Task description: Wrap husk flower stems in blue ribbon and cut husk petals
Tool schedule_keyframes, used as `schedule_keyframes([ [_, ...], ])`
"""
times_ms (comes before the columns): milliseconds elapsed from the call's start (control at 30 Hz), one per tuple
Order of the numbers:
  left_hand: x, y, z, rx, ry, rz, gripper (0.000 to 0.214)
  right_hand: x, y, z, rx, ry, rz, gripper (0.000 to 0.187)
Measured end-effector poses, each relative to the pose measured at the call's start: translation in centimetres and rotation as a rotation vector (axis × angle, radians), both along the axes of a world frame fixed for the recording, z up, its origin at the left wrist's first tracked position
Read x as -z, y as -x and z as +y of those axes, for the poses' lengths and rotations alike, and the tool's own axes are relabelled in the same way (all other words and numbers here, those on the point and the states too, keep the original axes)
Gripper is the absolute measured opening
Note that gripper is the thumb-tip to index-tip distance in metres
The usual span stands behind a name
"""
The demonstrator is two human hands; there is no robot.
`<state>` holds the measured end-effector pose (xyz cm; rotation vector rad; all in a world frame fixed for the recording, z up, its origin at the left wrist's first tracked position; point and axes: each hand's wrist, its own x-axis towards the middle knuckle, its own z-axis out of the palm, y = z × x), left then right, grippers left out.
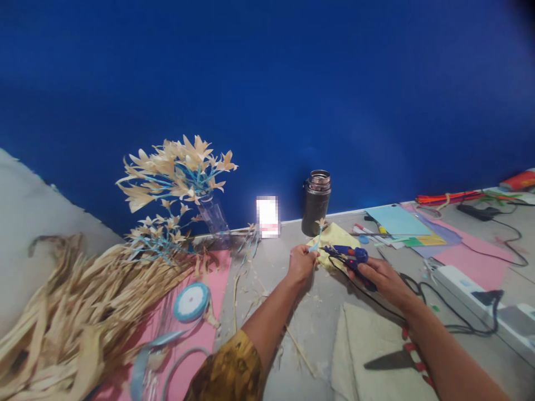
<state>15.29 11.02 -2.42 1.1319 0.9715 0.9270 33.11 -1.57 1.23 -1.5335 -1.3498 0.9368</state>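
Observation:
My left hand (301, 264) pinches the light-blue stem of a small cream flower (321, 224), which stands upright above the fingers. My right hand (378, 277) is wrapped around a blue glue gun (355, 254) with a small red light on its side. The gun's nozzle points left, close to the stem; I cannot tell whether they touch. Behind both hands lies a sheet of yellow paper (339, 235). A dark cord runs from the gun below my right wrist. Scissors (390, 361) with red handles lie partly under my right forearm, on a folded pale cloth (359, 340).
An open dark flask (316, 206) stands against the blue wall. Left are a glass vase (214, 220) of cream flowers, dried husks (83, 301) and a blue ribbon roll (191, 302). Coloured papers (397, 220) and a white power strip (463, 287) lie on the right.

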Motion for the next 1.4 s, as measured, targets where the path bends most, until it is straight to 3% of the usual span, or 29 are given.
schedule_keyframes([
  [867, -0.3, -0.3, -0.5, -0.017, 0.051, -0.019, 0.017, 0.0, -0.1, 0.3, -0.004, -0.033, -0.221, 0.045],
  [1067, -0.5, -0.2, -0.4, -0.020, 0.090, -0.036, 0.015, -0.2, -0.6, 0.1, 0.074, -0.038, -0.212, 0.049],
  [1233, -0.3, -0.2, -0.2, -0.015, 0.121, -0.073, 0.018, -0.1, -2.3, 0.2, 0.167, -0.116, -0.467, 0.043],
  [1400, 0.0, 0.0, -0.1, 0.020, 0.141, -0.126, 0.018, 1.7, -5.5, 0.5, 0.412, -0.270, -0.836, 0.038],
])
